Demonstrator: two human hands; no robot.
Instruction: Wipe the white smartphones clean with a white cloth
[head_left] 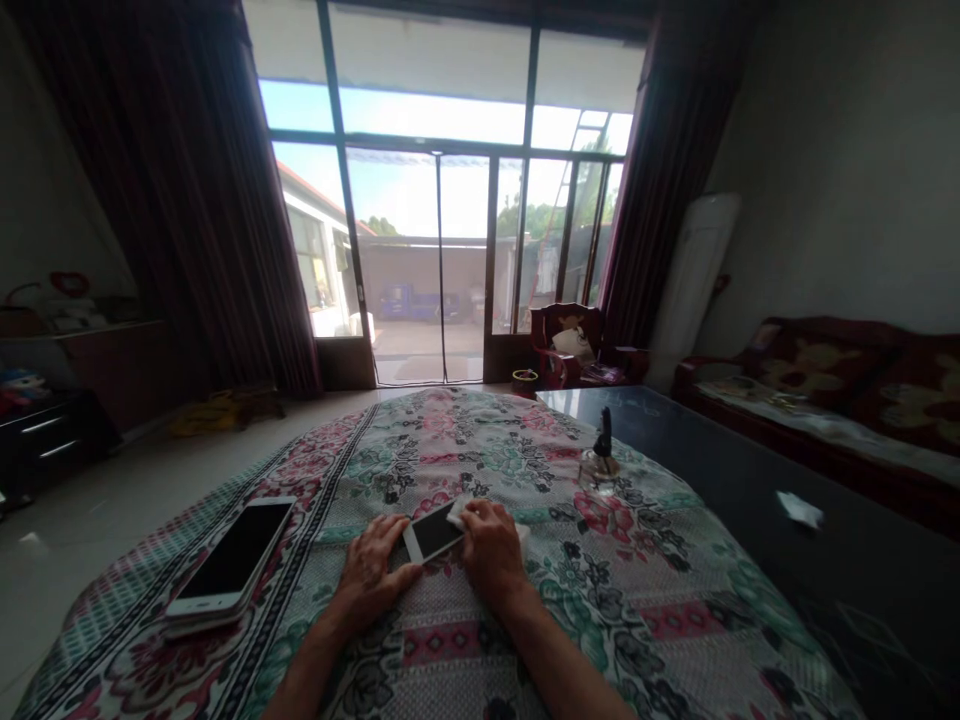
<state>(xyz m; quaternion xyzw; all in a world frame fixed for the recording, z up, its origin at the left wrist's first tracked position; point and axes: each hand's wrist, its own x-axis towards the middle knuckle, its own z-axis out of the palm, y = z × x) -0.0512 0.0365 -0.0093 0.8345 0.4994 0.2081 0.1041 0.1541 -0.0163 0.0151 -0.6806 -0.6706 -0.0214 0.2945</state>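
Note:
A white smartphone (435, 532) with a dark screen lies on the patterned tablecloth (450, 460) in front of me. My left hand (373, 562) grips its left end, fingers at the upper corner and thumb along the lower edge. Pinched in my right hand (491, 550) is a white tissue (457, 512), which touches the phone's right end. That end is partly hidden by the hand and tissue. Some more white material (523, 540) shows just right of my right hand. To the left rests a stack of larger white phones (232, 560), the top one with its dark screen up.
A small clear bottle with a black top (600, 460) stands on the cloth at right. Beyond it is a dark glossy table (735, 510) with a crumpled white tissue (799, 510). A wooden sofa (817, 380) and armchair (566, 345) stand farther back, near glass doors (420, 270).

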